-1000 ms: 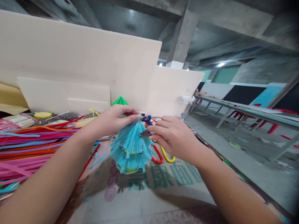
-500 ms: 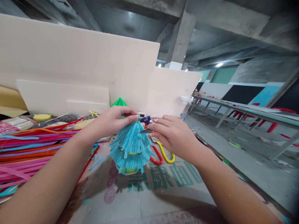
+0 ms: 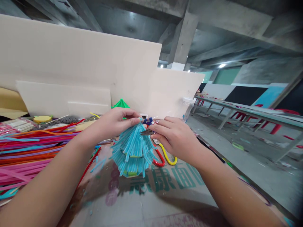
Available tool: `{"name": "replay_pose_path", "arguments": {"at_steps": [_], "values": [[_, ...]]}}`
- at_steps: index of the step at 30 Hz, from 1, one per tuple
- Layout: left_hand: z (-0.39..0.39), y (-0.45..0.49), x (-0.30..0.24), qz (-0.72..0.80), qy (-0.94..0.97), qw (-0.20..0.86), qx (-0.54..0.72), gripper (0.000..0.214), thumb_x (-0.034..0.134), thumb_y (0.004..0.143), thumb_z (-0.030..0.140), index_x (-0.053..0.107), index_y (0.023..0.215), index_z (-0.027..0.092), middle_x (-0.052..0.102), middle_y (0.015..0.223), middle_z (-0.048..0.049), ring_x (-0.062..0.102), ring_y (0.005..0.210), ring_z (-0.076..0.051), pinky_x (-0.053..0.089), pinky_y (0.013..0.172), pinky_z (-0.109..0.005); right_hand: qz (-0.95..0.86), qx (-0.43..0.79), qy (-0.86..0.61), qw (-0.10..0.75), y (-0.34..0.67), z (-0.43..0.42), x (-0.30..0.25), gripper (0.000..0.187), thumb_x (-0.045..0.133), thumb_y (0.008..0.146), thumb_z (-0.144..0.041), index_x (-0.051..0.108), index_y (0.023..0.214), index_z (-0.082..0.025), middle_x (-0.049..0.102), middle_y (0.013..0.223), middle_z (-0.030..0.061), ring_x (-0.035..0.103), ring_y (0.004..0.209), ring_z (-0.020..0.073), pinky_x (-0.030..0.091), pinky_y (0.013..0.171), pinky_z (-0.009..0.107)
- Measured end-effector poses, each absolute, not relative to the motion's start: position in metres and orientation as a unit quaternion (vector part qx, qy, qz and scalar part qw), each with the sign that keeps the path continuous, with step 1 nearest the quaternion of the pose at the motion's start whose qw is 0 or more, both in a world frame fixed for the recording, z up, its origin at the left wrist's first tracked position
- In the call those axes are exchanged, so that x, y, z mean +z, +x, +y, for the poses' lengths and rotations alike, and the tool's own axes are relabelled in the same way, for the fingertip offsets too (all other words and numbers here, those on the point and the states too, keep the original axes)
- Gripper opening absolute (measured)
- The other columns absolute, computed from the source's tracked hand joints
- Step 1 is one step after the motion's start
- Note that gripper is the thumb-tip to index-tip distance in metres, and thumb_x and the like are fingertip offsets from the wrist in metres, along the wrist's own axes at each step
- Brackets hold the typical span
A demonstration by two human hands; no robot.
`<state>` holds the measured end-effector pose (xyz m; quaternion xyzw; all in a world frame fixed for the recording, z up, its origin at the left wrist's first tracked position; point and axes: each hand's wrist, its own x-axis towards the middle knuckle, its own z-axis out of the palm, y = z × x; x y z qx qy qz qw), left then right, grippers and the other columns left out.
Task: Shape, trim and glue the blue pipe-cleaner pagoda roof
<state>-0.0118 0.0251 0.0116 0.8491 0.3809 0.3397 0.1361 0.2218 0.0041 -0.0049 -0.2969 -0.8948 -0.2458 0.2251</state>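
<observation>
Holding blue fringed cone (image 3: 132, 151) upright over tabletop (image 3: 153, 201), tip pinched in closed fingers of left hand (image 3: 115, 123). Gripping small metal tool (image 3: 146, 133) in closed right hand (image 3: 174, 137), point touching upper fringe. Judged nearly covered in fringe tiers; only green bottom edge bare.

Your blue cone (image 3: 132, 151) is fuzzy and matt, like the chenille stems (image 3: 35, 145) heaped beside it. The sliver (image 3: 146, 132) in your right hand (image 3: 176, 138) is dull grey metal. The printed cardboard (image 3: 146, 198) underneath is matt and scuffed; the red and yellow loops (image 3: 165, 154) look glossy plastic.
</observation>
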Motion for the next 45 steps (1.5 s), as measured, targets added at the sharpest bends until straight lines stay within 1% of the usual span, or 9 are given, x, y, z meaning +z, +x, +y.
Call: {"name": "replay_pose_path", "arguments": {"at_steps": [11, 15, 22, 27, 31, 35, 40, 43, 45], "values": [[0.0219, -0.0088, 0.0112, 0.361, 0.857, 0.118, 0.348, 0.03, 0.05, 0.089, 0.042, 0.069, 0.093, 0.019, 0.072, 0.089, -0.0014, 0.063, 0.082, -0.018, 0.047, 0.073, -0.026, -0.901, -0.242, -0.279, 0.227, 0.2225, 0.0044, -0.0019, 0.025, 0.049, 0.095, -0.03, 0.067, 0.107, -0.016, 0.069, 0.087, 0.007, 0.058, 0.086, 0.0207, 0.041, 0.075, 0.034], [0.023, -0.0096, 0.0107, 0.359, 0.854, 0.135, 0.351, 0.029, 0.052, 0.089, 0.042, 0.069, 0.094, 0.02, 0.072, 0.09, -0.0004, 0.063, 0.084, -0.017, 0.046, 0.073, -0.025, -0.901, -0.252, -0.259, 0.24, 0.2242, 0.0056, -0.0021, 0.027, 0.046, 0.096, -0.03, 0.067, 0.105, -0.016, 0.069, 0.087, 0.0065, 0.058, 0.084, 0.0198, 0.041, 0.075, 0.034], [0.0244, -0.0116, 0.0103, 0.364, 0.852, 0.149, 0.346, 0.029, 0.052, 0.089, 0.042, 0.069, 0.095, 0.02, 0.072, 0.092, -0.0003, 0.063, 0.087, -0.018, 0.046, 0.075, -0.025, -0.898, -0.233, -0.281, 0.247, 0.2261, 0.0054, -0.0017, 0.03, 0.046, 0.096, -0.035, 0.066, 0.108, -0.017, 0.069, 0.09, 0.0068, 0.056, 0.081, 0.02, 0.04, 0.07, 0.033], [0.0223, -0.0103, 0.0112, 0.354, 0.855, 0.144, 0.352, 0.027, 0.053, 0.089, 0.041, 0.069, 0.095, 0.021, 0.072, 0.092, 0.0008, 0.063, 0.085, -0.016, 0.045, 0.074, -0.024, -0.899, -0.24, -0.272, 0.246, 0.2252, 0.0051, -0.0019, 0.03, 0.046, 0.096, -0.035, 0.066, 0.108, -0.017, 0.069, 0.092, 0.0068, 0.057, 0.085, 0.0205, 0.04, 0.073, 0.034], [0.0205, -0.0093, 0.012, 0.348, 0.858, 0.134, 0.354, 0.027, 0.053, 0.09, 0.042, 0.07, 0.095, 0.022, 0.072, 0.09, 0.0018, 0.063, 0.083, -0.015, 0.045, 0.072, -0.023, -0.905, -0.235, -0.272, 0.226, 0.2246, 0.0037, -0.0007, 0.031, 0.044, 0.097, -0.035, 0.065, 0.11, -0.017, 0.069, 0.089, 0.0069, 0.058, 0.086, 0.0203, 0.041, 0.075, 0.034], [0.0203, -0.0087, 0.012, 0.341, 0.862, 0.129, 0.352, 0.026, 0.052, 0.09, 0.041, 0.069, 0.094, 0.022, 0.072, 0.09, 0.0017, 0.063, 0.082, -0.015, 0.045, 0.072, -0.023, -0.906, -0.236, -0.273, 0.219, 0.2241, 0.0033, 0.0002, 0.031, 0.044, 0.097, -0.035, 0.066, 0.108, -0.017, 0.068, 0.085, 0.0066, 0.058, 0.084, 0.02, 0.041, 0.075, 0.034], [0.0213, -0.0091, 0.0116, 0.346, 0.861, 0.132, 0.35, 0.028, 0.052, 0.089, 0.042, 0.069, 0.095, 0.022, 0.072, 0.092, 0.0004, 0.063, 0.085, -0.017, 0.046, 0.074, -0.025, -0.905, -0.246, -0.262, 0.23, 0.2229, 0.0057, -0.0013, 0.027, 0.047, 0.096, -0.032, 0.066, 0.107, -0.017, 0.067, 0.082, 0.0061, 0.058, 0.082, 0.019, 0.041, 0.074, 0.032], [0.0215, -0.0099, 0.0119, 0.353, 0.858, 0.141, 0.347, 0.03, 0.051, 0.089, 0.044, 0.069, 0.096, 0.021, 0.072, 0.092, -0.0009, 0.063, 0.085, -0.018, 0.047, 0.075, -0.026, -0.901, -0.254, -0.254, 0.242, 0.2232, 0.0064, -0.0018, 0.029, 0.043, 0.097, -0.031, 0.068, 0.1, -0.017, 0.067, 0.078, 0.0064, 0.057, 0.078, 0.0184, 0.04, 0.073, 0.032], [0.0213, -0.0104, 0.0122, 0.358, 0.856, 0.147, 0.342, 0.031, 0.05, 0.089, 0.044, 0.069, 0.096, 0.02, 0.072, 0.093, -0.0013, 0.064, 0.086, -0.018, 0.047, 0.074, -0.026, -0.902, -0.249, -0.252, 0.245, 0.2244, 0.0061, -0.0011, 0.03, 0.043, 0.097, -0.033, 0.068, 0.102, -0.017, 0.067, 0.079, 0.0068, 0.056, 0.079, 0.0188, 0.041, 0.074, 0.033]]}}
